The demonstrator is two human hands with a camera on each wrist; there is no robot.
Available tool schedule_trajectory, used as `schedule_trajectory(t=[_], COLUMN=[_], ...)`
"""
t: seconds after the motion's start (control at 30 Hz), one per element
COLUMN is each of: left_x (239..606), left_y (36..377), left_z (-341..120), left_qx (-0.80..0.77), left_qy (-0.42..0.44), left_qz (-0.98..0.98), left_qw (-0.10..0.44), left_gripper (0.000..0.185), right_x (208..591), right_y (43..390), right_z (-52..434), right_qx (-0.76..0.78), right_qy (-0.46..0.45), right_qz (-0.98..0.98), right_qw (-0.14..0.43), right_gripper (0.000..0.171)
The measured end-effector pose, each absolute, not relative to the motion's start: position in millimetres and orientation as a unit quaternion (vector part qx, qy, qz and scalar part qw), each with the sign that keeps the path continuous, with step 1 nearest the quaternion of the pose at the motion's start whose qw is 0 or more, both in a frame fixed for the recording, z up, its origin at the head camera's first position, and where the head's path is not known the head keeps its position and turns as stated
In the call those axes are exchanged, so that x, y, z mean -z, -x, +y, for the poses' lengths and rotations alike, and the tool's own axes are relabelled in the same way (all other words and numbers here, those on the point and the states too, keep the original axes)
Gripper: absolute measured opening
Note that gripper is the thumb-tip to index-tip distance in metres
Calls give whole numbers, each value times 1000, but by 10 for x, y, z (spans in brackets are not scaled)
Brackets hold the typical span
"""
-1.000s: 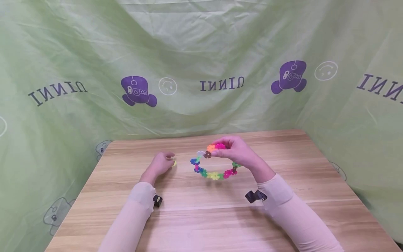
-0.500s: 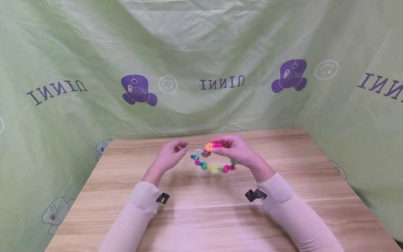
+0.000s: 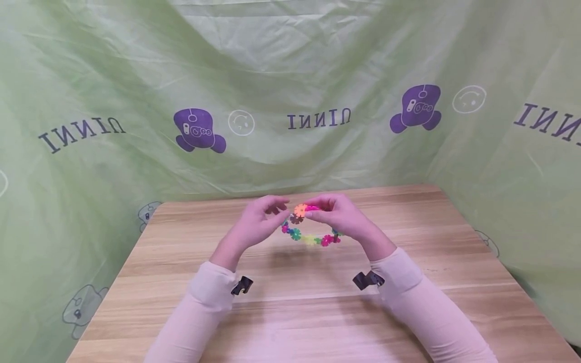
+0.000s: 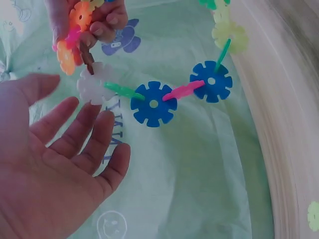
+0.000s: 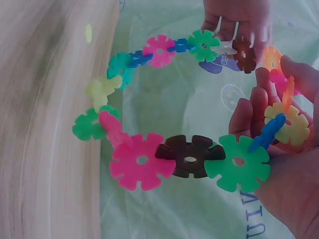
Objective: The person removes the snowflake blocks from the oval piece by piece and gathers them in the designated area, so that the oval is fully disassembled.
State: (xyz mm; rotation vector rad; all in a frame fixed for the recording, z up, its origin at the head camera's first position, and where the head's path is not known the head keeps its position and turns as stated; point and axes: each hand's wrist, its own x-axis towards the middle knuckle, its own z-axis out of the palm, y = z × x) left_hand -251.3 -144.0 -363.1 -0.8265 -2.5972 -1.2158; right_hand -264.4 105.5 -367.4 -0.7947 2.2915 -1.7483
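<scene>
Here, a ring of interlocked snowflake-shaped plastic discs [image 3: 309,229], held up off the wooden table [image 3: 317,312] at the far middle of it, before a green printed cloth backdrop [image 3: 290,75]. Right hand [image 3: 338,216]: fingers curled round the top of the ring, pinching the orange disc [image 3: 300,210] and the bright pink one beside it, with the rest of the loop hanging down and toward the wearer. Seen from the right wrist, the same ring [image 5: 164,124] as a near-closed loop: a green disc [image 5: 238,163], a dark brown disc [image 5: 189,157] and a large pink disc [image 5: 139,162] in a row nearest the camera, a pale yellow disc [image 5: 102,89] and further green, pink and blue pieces round the far side, a yellow disc [image 5: 288,124] resting against the right fingers [image 5: 251,112]. Left hand [image 3: 257,224]: raised just beside the ring, palm up, fingers relaxed and only slightly bent, holding nothing. From the left wrist, the open left palm [image 4: 45,174] just below a white disc [image 4: 93,83], fingertips close to it but apart from it, so far as can be told; next along the chain, two blue discs [image 4: 153,103] joined by thin green and pink pieces. One loose pale yellow-green disc [image 4: 313,215] lying on the table, well apart from the ring. Pale pink sleeves [image 3: 408,282] on both arms, a dark strap clip at each wrist.
</scene>
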Motion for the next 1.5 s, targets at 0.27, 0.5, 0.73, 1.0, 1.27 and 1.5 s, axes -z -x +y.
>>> schedule_trajectory(t=[0.27, 0.5, 0.73, 1.0, 1.27, 1.5], left_x=[3640, 3677, 3674, 3662, 3641, 3642], left_y=[2511, 2492, 2474, 2469, 2494, 2486], left_z=[-1372, -1299, -1259, -1231, -1226, -1225], left_qx=[408, 413, 414, 416, 440, 470], left_qy=[321, 336, 368, 372, 375, 368], left_qz=[-853, -843, -823, -818, -802, -792], left_qw=[55, 78, 121, 141, 152, 130], left_gripper=[35, 36, 26, 22, 17, 13], right_x=[3649, 3637, 3648, 3662, 3676, 3677], right_y=[2631, 2603, 2597, 2606, 2629, 2630], right_z=[1048, 1028, 1011, 1015, 1021, 1032], right_qx=[587, 584, 587, 586, 584, 580], right_qy=[266, 258, 275, 273, 280, 298], right_qz=[762, 766, 758, 759, 759, 756], right_qw=[67, 70, 71, 72, 63, 50], right_gripper=[20, 21, 18, 22, 17, 13])
